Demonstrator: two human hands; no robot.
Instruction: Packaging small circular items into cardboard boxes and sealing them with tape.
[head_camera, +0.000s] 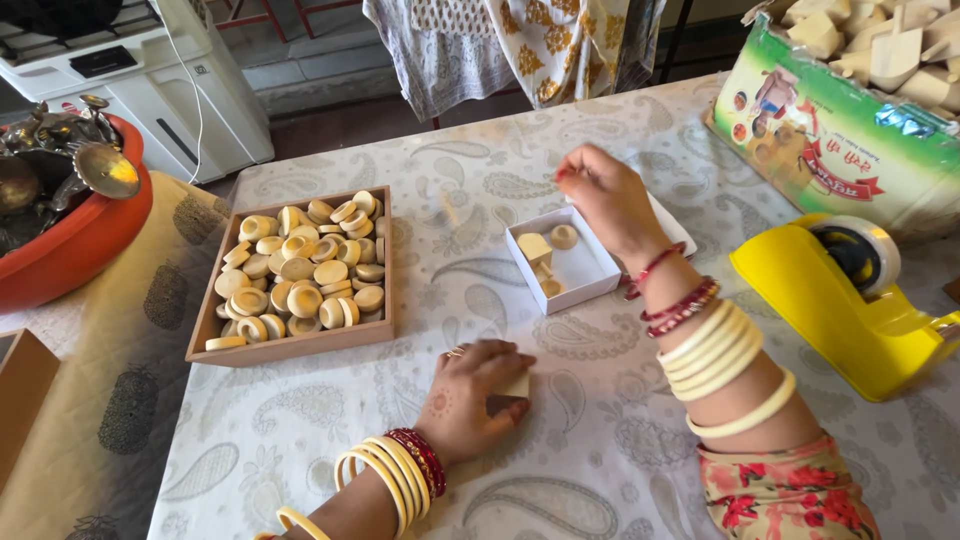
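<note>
My left hand (470, 395) rests on the patterned tablecloth, fingers curled over a small pale wooden piece (518, 385) that peeks out at the fingertips. My right hand (608, 200) hovers above the far side of a small white box (560, 265), fingers pinched together; whether anything is between them I cannot tell. Inside the white box lie a wooden ring (563, 236) and a couple of small pale wooden parts (537, 250). Left of it stands a wooden tray (290, 345) filled with several round wooden discs (300, 270).
A yellow tape dispenser (850, 300) sits at the right. Behind it a green printed carton (830, 140) holds several wooden shapes. A red basin (70, 250) with metal items is at the far left, a brown box corner (20, 390) below it.
</note>
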